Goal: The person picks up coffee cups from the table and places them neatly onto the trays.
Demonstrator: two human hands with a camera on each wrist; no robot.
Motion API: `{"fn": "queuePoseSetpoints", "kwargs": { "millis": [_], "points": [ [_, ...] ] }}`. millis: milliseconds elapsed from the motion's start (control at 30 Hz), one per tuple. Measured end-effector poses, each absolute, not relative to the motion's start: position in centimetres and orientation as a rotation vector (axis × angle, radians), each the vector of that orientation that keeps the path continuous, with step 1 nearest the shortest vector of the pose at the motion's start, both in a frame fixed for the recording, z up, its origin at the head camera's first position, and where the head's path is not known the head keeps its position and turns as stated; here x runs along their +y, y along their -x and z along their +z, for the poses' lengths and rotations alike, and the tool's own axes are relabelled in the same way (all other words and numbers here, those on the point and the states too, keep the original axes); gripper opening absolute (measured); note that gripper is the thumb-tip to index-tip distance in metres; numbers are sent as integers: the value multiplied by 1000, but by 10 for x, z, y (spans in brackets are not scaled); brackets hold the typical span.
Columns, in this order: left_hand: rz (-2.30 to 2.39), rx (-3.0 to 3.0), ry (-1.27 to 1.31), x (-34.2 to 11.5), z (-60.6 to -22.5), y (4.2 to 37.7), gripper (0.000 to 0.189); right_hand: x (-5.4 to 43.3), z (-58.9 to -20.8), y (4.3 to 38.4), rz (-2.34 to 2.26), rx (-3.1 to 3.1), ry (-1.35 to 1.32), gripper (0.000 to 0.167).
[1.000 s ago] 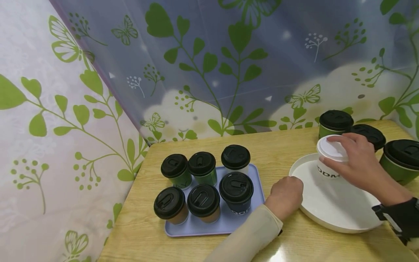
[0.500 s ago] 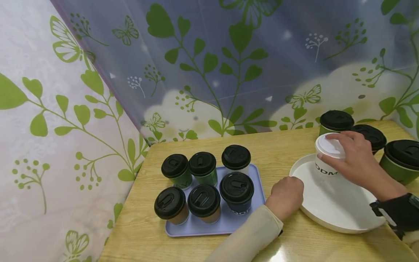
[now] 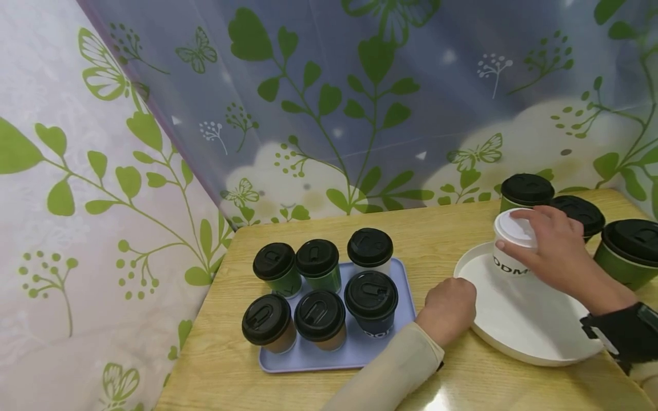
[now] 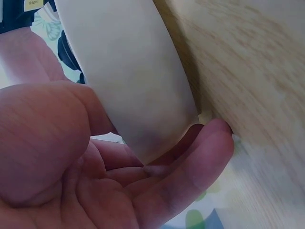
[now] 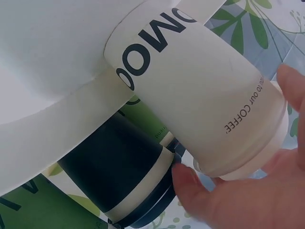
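A white paper cup (image 3: 510, 260) with a white lid and dark lettering stands on the round white tray (image 3: 540, 337), towards its back edge. My right hand (image 3: 557, 248) holds this cup from above, around its lid. In the right wrist view the cup (image 5: 190, 90) is beside the tray's wall (image 5: 90, 98), with fingertips at its lid end. My left hand (image 3: 449, 308) grips the tray's left rim. The left wrist view shows its curled fingers (image 4: 190, 176) around the white rim (image 4: 128, 71).
A lilac rectangular tray (image 3: 354, 358) to the left bears several cups with black lids. Behind and right of the round tray stand a green cup (image 3: 524, 191), a black-lidded cup (image 3: 581, 214) and another green cup (image 3: 627, 260). A patterned cloth (image 3: 319, 114) hangs behind the table.
My right hand and the white cup have shifted slightly left and back on the round tray. The left hand keeps its hold on the rim.
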State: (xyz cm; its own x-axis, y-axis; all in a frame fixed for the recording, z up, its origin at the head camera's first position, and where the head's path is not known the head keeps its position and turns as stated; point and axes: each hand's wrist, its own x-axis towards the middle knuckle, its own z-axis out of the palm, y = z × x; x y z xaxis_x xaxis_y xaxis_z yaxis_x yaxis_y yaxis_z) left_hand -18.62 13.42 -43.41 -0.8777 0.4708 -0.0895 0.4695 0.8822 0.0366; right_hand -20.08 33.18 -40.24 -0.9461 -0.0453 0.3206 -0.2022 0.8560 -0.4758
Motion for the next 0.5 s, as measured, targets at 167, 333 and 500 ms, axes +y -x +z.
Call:
{"fn": "queuePoseSetpoints", "kwargs": {
  "millis": [167,333,500],
  "points": [
    [29,2942,-737,134,-433,186,20,330,-401,191,685,-2719,-179,75],
    [59,2887,-733,135,-431,183,21,331,-395,167,642,-2637,-123,85],
    [64,2797,-721,135,-426,178,25,342,-387,136,607,-2468,25,91]
  ]
}}
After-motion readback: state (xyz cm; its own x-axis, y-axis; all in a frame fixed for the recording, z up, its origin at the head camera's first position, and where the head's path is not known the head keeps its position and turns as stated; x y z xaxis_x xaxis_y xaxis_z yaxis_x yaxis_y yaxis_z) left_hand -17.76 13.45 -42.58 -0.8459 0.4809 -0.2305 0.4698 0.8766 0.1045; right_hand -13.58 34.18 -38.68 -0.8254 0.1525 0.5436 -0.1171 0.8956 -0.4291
